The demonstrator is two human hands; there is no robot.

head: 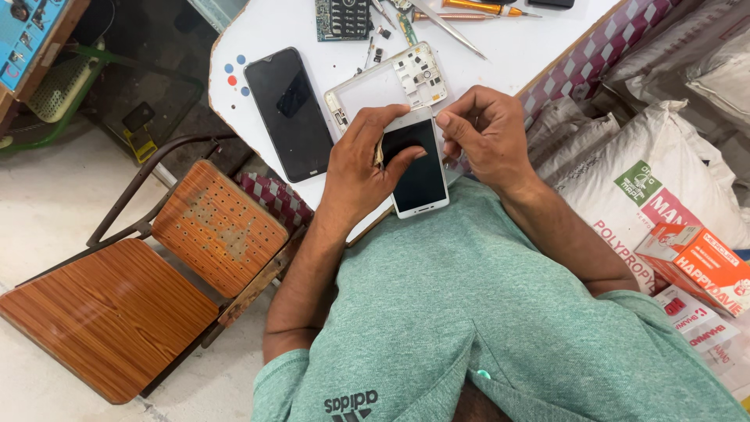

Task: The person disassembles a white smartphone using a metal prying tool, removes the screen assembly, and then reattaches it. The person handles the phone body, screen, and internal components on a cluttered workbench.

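A white smartphone (422, 176) with a dark screen rests against my green shirt at the near edge of a white table (500, 47). My left hand (359, 168) grips the phone's left side, thumb lying across the upper screen. My right hand (484, 133) pinches the phone's upper right corner with fingertips curled in. Just beyond the hands lies a white phone frame (383, 82) with its inner parts exposed.
A black phone (289, 113) lies screen-up on the table's left part. A circuit board (342, 19), screwdrivers (476, 8) and tweezers (449, 27) sit at the far edge. A wooden folding chair (141, 289) stands left. White sacks (648, 172) and an orange box (695, 262) are right.
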